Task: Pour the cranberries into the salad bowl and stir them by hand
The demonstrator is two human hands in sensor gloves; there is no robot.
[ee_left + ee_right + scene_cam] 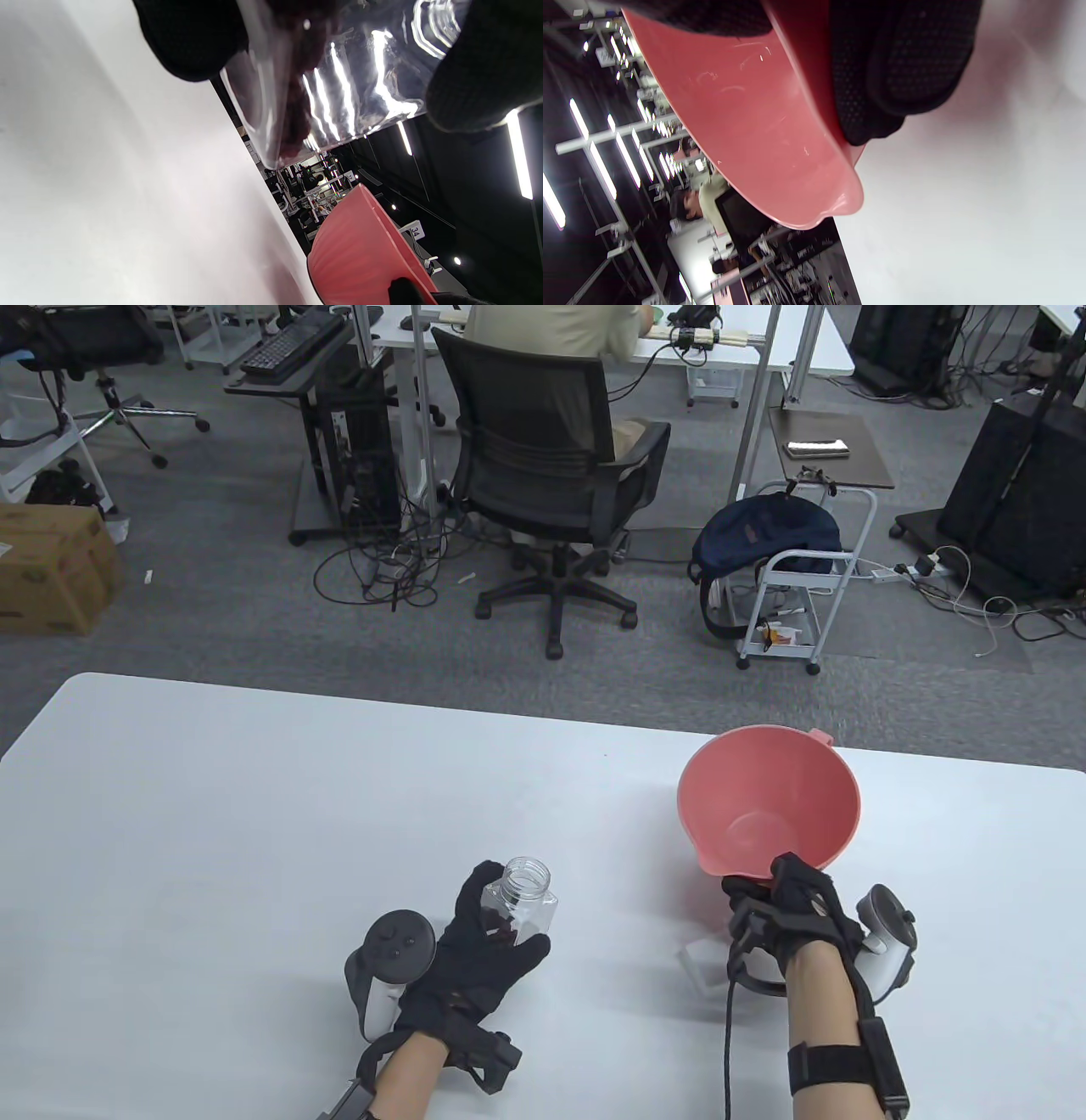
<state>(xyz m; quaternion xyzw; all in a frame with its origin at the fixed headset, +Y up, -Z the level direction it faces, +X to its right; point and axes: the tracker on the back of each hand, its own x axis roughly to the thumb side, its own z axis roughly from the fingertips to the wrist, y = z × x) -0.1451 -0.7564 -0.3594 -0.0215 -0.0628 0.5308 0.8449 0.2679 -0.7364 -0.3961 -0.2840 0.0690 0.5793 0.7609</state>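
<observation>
I am holding a clear plastic jar with an open threaded mouth (520, 899) in my left hand (475, 950), near-centre on the white bench (254, 831). The left fingers (191, 38) are wrapping around the jar's body, grasping it; the jar is tilting, mouth pointing up and away. The dark red cranberries (297, 118) are lying inside the jar, against its lower wall in the left wrist view.

My right hand (793, 912) is gripping the near rim of the pink plastic salad bowl with a pouring lip (768, 806), to the right of the jar and apart from it. The right fingers (895, 72) are pinching over the rim, grasping it. The bowl is tilting, its opening facing toward me. I am seeing nothing inside the bowl.

Beyond the bench, a person is sitting in a black office chair (543, 475).
</observation>
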